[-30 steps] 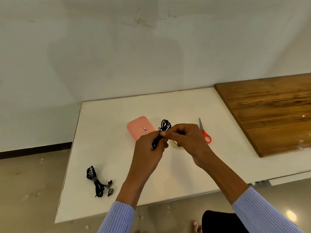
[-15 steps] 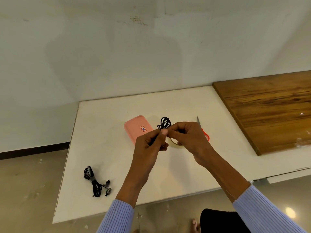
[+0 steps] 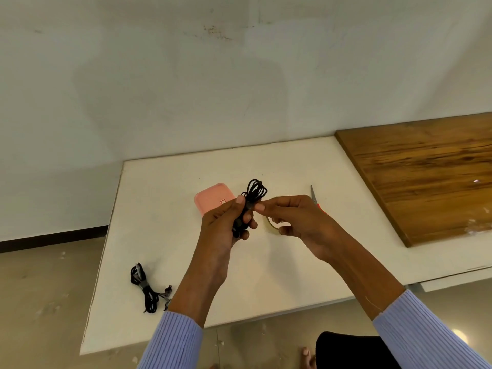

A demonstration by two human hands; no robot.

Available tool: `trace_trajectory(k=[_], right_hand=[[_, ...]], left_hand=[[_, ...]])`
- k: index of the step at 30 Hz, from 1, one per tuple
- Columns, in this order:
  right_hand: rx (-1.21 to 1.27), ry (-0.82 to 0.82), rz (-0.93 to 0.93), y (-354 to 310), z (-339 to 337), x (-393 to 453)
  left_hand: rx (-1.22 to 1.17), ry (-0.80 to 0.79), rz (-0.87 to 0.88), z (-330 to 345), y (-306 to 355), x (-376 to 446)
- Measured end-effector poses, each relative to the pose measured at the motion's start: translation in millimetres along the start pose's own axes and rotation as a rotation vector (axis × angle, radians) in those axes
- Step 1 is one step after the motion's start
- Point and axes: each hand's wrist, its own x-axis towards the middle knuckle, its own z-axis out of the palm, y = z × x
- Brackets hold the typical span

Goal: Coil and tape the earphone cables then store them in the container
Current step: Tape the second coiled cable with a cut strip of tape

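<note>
**Taping the second coil**

Nearest, an already bound earphone bundle (image 3: 145, 287) lies on the tabletop (image 3: 266, 283). Above it, the left hand (image 3: 226, 225) grips a black coiled cable (image 3: 251, 198); the right hand (image 3: 295, 217) pinches its waist, seemingly pressing tape. Wrap snugly, keeping loops together. Beyond: tape roll (image 3: 271, 225), pink container (image 3: 213, 198), scissors (image 3: 314, 197).
</note>
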Motion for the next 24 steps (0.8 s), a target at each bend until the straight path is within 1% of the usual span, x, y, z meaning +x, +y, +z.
trace_trajectory(k=[3,7,11,16,19,20,22,24], right_hand=[[0.008,-0.070,-0.026,-1,-1,-2],[0.115,-0.168,-0.098,0,0,-8],[0.181,-0.246,-0.176,1,1,-19],[0.235,-0.299,-0.204,2,1,-27],[0.257,-0.282,-0.220,3,3,-28],[0.252,-0.265,-0.232,3,4,-28],[0.256,-0.231,-0.250,2,7,-30],[0.290,-0.199,-0.250,-1,8,-31]], left_hand=[[-0.036,-0.111,-0.022,-4,6,-2],[-0.068,-0.264,-0.035,-4,16,-9],[-0.052,-0.365,-0.041,-1,23,-19],[-0.046,-0.410,-0.079,-5,23,-22],[-0.119,-0.477,-0.129,-7,24,-21],[-0.119,-0.470,-0.131,-6,25,-21],[-0.094,-0.407,-0.157,-3,26,-21],[-0.010,-0.349,-0.155,-1,25,-18]])
